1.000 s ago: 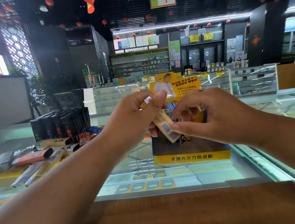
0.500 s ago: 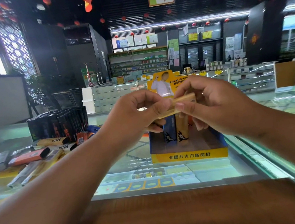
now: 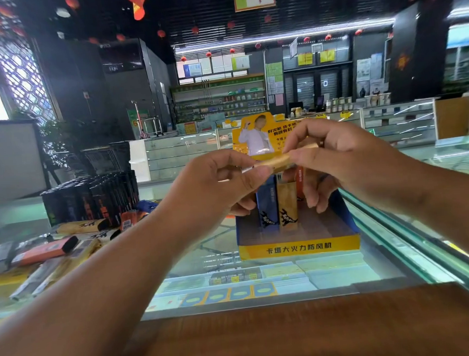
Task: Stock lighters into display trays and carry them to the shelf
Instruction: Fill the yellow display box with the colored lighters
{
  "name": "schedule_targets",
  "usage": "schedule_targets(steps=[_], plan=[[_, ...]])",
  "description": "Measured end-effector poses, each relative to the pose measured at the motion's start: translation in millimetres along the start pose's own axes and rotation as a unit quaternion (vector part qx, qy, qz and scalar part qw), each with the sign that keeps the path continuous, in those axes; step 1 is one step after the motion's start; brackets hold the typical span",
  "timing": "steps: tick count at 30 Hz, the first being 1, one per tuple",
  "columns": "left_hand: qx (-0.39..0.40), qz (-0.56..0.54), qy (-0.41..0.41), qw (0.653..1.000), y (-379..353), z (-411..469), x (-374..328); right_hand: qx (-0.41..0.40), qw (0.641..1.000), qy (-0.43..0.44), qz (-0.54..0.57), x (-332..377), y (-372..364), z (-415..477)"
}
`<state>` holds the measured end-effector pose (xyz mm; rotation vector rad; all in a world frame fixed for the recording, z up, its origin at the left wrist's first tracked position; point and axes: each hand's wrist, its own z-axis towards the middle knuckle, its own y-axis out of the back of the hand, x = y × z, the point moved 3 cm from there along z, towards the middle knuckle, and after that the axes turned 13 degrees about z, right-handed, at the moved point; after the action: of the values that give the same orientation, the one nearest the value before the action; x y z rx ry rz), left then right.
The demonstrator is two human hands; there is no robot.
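A tan lighter (image 3: 278, 163) lies nearly level in the air above the display tray (image 3: 299, 247). My left hand (image 3: 220, 184) pinches its left end between thumb and fingers. My right hand (image 3: 346, 155) pinches its right end. The tray is a blue and yellow cardboard box with a yellow header card (image 3: 255, 137), standing on the glass counter (image 3: 216, 249). A blue lighter (image 3: 267, 206) and a tan lighter (image 3: 287, 204) stand upright in it, with an orange one partly hidden behind my right hand.
Loose lighters (image 3: 45, 251) in orange, tan and grey lie scattered at the left of the counter. Behind them stands a black tray of dark lighters (image 3: 92, 200). A wooden ledge (image 3: 296, 333) runs along the near edge. Glass cabinets and shelves fill the shop behind.
The tan lighter has turned from steeply tilted to nearly level and both hands have risen a little with it. The tray's upright lighters have come into view below.
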<state>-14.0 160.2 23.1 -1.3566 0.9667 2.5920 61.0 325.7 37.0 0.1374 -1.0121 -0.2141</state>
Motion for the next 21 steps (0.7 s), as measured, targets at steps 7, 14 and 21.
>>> schedule_targets(steps=[7, 14, 21], plan=[[0.005, 0.014, -0.026, 1.000, 0.6, -1.4, -1.6, 0.067, 0.996, -0.033, -0.049, -1.7, -2.7, -2.7], [-0.004, 0.122, -0.087, 0.989, -0.1, -3.3, -1.3, 0.064, 0.992, -0.032, -0.108, -0.5, -2.4, -0.3], [-0.036, 0.178, -0.086, 0.980, 2.5, 1.0, 2.2, 0.072, 0.990, -0.018, -0.116, -4.9, -1.3, -0.5]])
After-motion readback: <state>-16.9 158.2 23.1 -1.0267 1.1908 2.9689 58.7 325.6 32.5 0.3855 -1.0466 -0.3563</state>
